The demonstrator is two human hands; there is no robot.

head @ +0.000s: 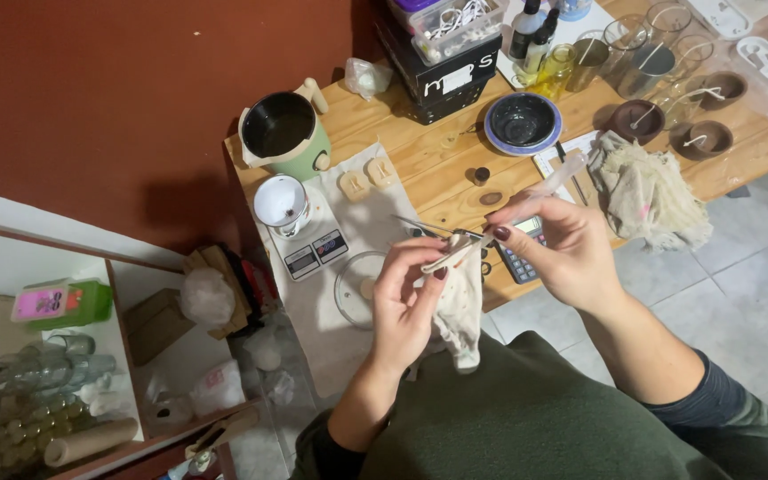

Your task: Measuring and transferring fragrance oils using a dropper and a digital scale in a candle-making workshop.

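Worktop (pixel 420 160) lies just beyond both hands; green pot (pixel 284 133) and scale (pixel 313 249) beyond the left hand (pixel 406 298), which pinches a small white cloth (pixel 460 307); right hand (pixel 562 249) pinches a thin clear stick (pixel 548 185), its tip in the cloth; likely risks: stick slips from wiping pressure, cloth drops off the worktop edge.

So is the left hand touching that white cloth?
Touching. The head view shows the left hand pinching the white cloth, which hangs from its fingers.
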